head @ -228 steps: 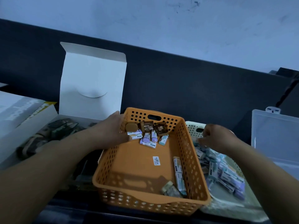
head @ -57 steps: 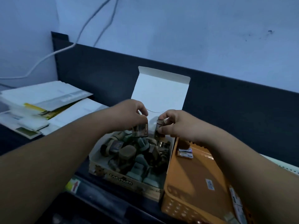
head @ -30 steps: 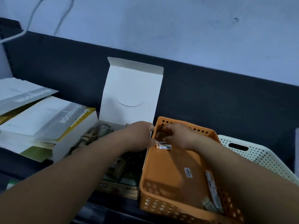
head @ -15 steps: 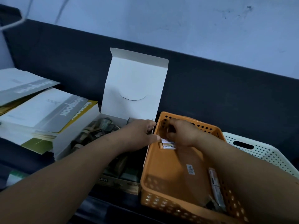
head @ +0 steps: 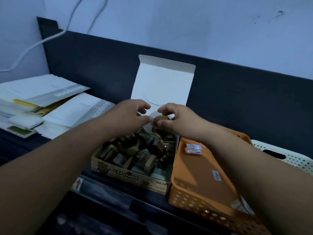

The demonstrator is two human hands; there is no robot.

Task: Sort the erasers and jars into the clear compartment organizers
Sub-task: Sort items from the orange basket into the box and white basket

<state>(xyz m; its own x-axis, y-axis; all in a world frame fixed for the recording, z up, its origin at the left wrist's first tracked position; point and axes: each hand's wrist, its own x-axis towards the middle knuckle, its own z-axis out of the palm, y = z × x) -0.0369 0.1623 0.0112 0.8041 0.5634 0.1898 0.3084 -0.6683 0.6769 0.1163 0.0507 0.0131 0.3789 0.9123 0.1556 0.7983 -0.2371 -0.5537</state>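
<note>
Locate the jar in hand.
Head view, centre: the right hand pinches the jar above the far end of the open box, just left of the orange basket, with the left hand close beside it.

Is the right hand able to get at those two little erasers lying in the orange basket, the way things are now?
Probably yes. The erasers lie uncovered in the orange basket, close by the right hand, with nothing between them. That hand is busy gripping a small jar, though.

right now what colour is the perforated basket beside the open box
The basket is orange, clearest in the head view.
</note>
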